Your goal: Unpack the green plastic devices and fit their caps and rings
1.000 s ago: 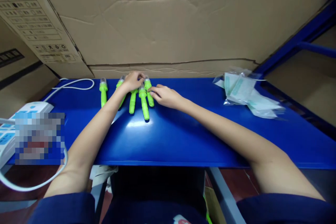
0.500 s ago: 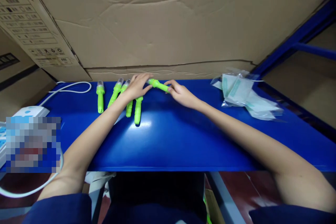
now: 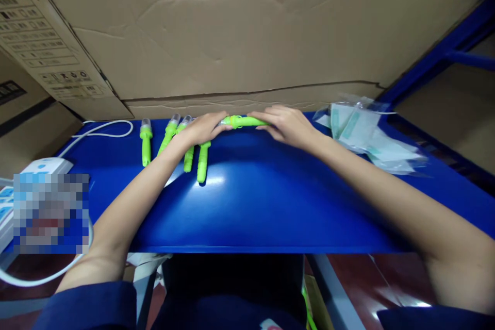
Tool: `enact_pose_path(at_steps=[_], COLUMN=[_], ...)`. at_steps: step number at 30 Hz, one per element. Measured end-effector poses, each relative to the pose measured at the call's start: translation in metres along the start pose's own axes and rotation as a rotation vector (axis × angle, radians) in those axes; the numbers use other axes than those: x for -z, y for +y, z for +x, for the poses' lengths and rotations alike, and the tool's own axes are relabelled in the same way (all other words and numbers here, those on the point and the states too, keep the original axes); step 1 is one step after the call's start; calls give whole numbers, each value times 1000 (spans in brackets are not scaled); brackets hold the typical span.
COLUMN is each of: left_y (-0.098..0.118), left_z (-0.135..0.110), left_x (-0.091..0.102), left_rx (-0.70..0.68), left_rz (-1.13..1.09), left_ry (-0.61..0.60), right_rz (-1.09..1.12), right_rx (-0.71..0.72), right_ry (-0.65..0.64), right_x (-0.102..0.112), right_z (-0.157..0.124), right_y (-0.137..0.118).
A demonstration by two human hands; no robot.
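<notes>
Between my two hands lies a bright green light stick with a clear cap (image 3: 247, 121), held nearly level near the back of the table. My left hand (image 3: 207, 126) is closed round its clear end. At the other end, my right hand (image 3: 288, 125) pinches the green handle with its fingers. Several similar sticks rest to the left: one green stick (image 3: 146, 144) stands apart, its clear tip pointing to the back. Another green stick (image 3: 203, 162) lies just below my left hand, which hides its upper part.
A blue table (image 3: 251, 206) spans the view, with a cardboard wall (image 3: 240, 36) behind it. Clear packets with white and green contents (image 3: 358, 129) lie at right. At left are a white power strip (image 3: 50, 166) and a looped white cable (image 3: 112, 133).
My right hand has shifted right and turned palm-down over the handle. The held stick has gone from slanting to nearly level. My left hand stays at the clear end.
</notes>
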State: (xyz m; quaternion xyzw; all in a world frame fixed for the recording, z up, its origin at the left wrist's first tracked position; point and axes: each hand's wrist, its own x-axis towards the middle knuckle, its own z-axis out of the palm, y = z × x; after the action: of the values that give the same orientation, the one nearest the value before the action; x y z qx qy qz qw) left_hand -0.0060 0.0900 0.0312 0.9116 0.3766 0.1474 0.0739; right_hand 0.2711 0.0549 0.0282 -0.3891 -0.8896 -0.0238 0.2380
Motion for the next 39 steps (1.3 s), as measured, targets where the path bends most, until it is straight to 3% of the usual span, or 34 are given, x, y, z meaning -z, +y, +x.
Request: enact_pose_path(at_steps=[5,10,16,19,21,23,26,29,35,39], left_y=[9,3,-7,-10,-13,-18,-28,-35,-27,-21], left_z=[-5,-12,-17,-10,-3,6,20,34,57,68], left_x=[5,13,20,20,22,25,30,28,-3,-23], left_rx=[152,364,491,515,512,511,511,545,514,424], left_rz=[-433,-818,-920,-998,-892,-649,-263,-48,-89,-249], left_ry=[-36,-378,-339,-263,-169,-106,-103,-33,190,187], right_rz=[-139,-126,-24,17,29,37,50,73,86,109], right_rx=[15,-54,-218,-264,-295,-318,-334,-310,-287,-276], right_ry=[86,148,324,386,411,420,446,483,487,506], right_x=[0,-6,-30,-48,-57,-63,-68,-70,-71,-71], right_z=[3,2,-3,-6,-9,-12,-13,-12,-11,-13], right_y=[11,13,13,17,22,27,34,35,32,33])
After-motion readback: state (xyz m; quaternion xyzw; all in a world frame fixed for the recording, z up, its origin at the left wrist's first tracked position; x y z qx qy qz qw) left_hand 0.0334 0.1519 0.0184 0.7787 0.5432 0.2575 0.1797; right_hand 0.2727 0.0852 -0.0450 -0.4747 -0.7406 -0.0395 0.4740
